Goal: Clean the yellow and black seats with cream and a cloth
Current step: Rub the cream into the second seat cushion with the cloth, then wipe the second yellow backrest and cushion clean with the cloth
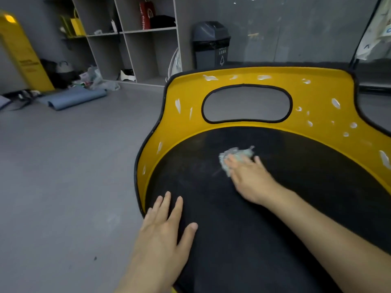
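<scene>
A seat fills the right half of the view: a black cushion (pixel 243 218) inside a yellow backrest (pixel 321 115) with a black rim and an oval cut-out. White dabs of cream (pixel 178 105) dot the yellow surface on the left, top and right. My right hand (pixel 249 176) presses a small pale crumpled cloth (pixel 237 154) flat against the middle of the black cushion. My left hand (pixel 165 231) rests flat with straight fingers on the cushion's near left edge.
Grey floor lies to the left of the seat. A grey shelf unit (pixel 135 39) with bags stands at the back, a grey waste bin (pixel 211 44) beside it. A rolled blue mat (pixel 72 98), clutter and a yellow stand (pixel 23 51) lie at the far left.
</scene>
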Demonstrator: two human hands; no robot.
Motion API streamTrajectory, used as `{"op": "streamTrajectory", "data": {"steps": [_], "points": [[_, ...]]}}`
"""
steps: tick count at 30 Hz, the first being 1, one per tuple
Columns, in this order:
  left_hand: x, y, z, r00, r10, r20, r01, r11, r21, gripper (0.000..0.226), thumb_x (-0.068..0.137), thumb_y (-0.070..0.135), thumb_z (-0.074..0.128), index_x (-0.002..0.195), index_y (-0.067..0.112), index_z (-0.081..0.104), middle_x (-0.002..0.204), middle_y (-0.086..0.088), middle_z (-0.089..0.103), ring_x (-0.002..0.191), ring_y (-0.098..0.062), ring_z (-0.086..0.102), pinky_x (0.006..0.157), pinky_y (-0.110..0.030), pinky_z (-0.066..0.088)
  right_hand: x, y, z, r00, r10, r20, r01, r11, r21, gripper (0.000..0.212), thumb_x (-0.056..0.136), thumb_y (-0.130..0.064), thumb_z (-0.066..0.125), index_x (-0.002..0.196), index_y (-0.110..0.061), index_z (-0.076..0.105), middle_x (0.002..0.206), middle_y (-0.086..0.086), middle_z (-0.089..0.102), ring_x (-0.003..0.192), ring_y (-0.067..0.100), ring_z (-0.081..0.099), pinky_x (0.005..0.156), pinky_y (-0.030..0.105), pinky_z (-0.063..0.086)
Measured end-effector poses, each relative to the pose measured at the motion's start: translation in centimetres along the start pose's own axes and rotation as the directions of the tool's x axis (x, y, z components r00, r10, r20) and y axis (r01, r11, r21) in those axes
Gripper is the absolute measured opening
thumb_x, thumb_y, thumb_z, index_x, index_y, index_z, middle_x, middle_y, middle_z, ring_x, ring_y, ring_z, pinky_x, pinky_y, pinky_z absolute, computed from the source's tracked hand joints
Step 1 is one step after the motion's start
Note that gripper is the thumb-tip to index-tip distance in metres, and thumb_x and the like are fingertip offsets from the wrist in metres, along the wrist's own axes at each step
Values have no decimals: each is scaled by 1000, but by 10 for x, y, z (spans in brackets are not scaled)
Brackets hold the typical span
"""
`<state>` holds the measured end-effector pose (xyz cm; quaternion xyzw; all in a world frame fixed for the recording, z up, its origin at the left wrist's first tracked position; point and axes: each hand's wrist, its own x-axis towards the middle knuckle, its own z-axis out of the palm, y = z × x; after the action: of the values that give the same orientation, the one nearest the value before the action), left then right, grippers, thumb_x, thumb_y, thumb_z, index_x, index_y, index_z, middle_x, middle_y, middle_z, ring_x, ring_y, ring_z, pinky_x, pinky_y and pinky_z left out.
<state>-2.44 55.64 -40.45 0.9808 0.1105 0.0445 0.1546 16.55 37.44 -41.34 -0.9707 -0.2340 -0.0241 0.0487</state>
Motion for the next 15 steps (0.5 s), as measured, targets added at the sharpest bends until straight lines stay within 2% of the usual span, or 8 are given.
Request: {"op": "streamTrajectory", "data": {"steps": [3,5,6,8,10,12,13,15], "points": [[-10,0,-5,998,-4,55,2,1000,30,79,96,66,34,158,34,-3,164,12,-14,150,-7,-14,122,-27,4,-14,-92,1,923,-379,63,376,925,46,51,104,-26,26,154,-27,19,162,-8,11,149,20,9,118,54,-1],[-15,-3,-9,995,-21,101,18,999,29,83,94,69,37,157,36,-6,163,15,-17,149,-4,-15,121,-25,6,-20,-110,0,846,-525,96,517,851,93,50,105,-27,24,154,-29,16,162,-11,7,149,15,4,119,52,-5],[-17,-4,-10,993,-30,118,28,999,22,84,93,71,37,157,38,-5,162,18,-18,149,-2,-15,120,-24,6,-14,-102,0,829,-550,102,543,835,89,50,105,-28,24,154,-32,15,162,-14,6,149,11,3,118,51,-7],[-19,-6,-13,990,-35,137,35,999,0,83,92,73,36,157,39,-3,161,20,-20,148,-1,-17,120,-25,7,14,-71,-1,881,-462,106,455,887,83,50,106,-27,24,155,-33,16,161,-17,9,148,5,5,116,52,-8],[-20,-4,-14,988,-34,150,35,999,-5,83,92,73,36,157,40,-4,161,21,-21,148,-2,-17,121,-27,9,46,-35,-8,966,-224,128,210,971,110,49,106,-28,22,155,-33,17,161,-16,10,148,10,10,116,56,-8],[-20,-4,-14,986,-30,165,29,1000,9,84,92,73,35,156,40,-7,160,20,-24,148,-4,-19,122,-29,11,63,-20,-11,986,-60,156,45,994,100,49,106,-28,20,155,-32,15,162,-13,8,149,16,9,116,59,-8],[-19,-4,-15,984,-25,174,22,1000,21,84,91,73,34,156,40,-8,160,20,-24,148,-4,-19,122,-29,12,61,-23,-11,987,-51,149,39,996,79,50,106,-28,20,155,-31,14,163,-12,7,149,18,9,116,60,-6],[-16,-8,-14,982,-11,186,4,999,35,86,90,75,35,156,40,-7,160,20,-24,148,-3,-19,121,-27,10,35,-45,-8,982,-136,129,131,990,42,50,105,-28,23,155,-29,16,163,-9,10,149,19,10,117,59,-2]]}}
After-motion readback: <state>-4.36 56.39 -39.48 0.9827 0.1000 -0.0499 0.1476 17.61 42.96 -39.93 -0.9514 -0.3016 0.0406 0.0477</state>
